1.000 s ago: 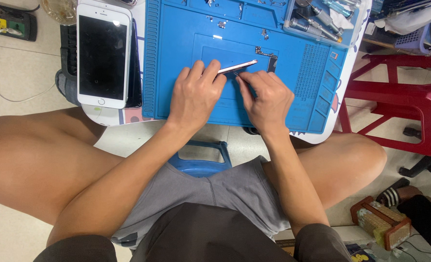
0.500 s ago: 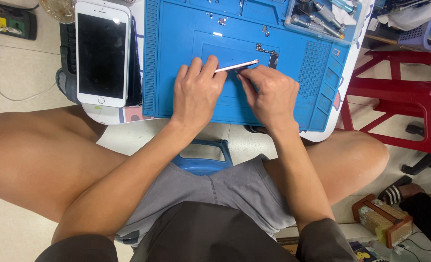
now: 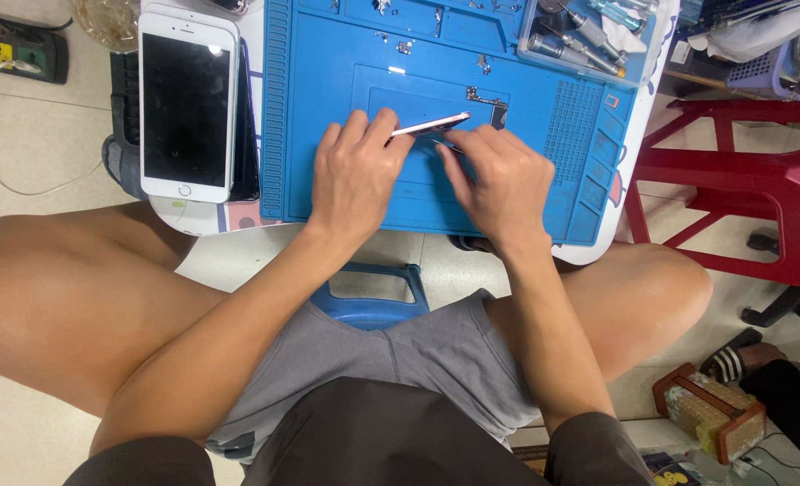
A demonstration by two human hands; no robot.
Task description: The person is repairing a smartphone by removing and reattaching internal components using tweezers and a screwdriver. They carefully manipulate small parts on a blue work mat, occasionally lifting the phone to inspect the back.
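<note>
The left hand [image 3: 357,175] pinches a thin, pale pink phone panel [image 3: 431,127] at its left end, fingers clenched on its edge, and holds it tilted up on edge above the middle of the blue repair mat [image 3: 319,108]. The right hand [image 3: 499,180] is closed on a slim dark tool [image 3: 449,146] whose tip sits just under the panel's right part; the grip there is a pinch, though the tool itself is mostly hidden by the fingers.

The main hazard is in that edge-on hold. With the panel held at one end only, a push from the tool could twist or flex it, and a thin part like this may crack or slip free onto the mat. A slip of the tool tip could also gouge the panel's underside.

Just beyond the panel lie a small dark bracket [image 3: 485,95] and loose screws [image 3: 403,47]; a sweep of either hand might scatter them. The white phone [image 3: 187,108] lies on the left of the worktop, well apart, overhanging a dark thing beneath it.
</note>
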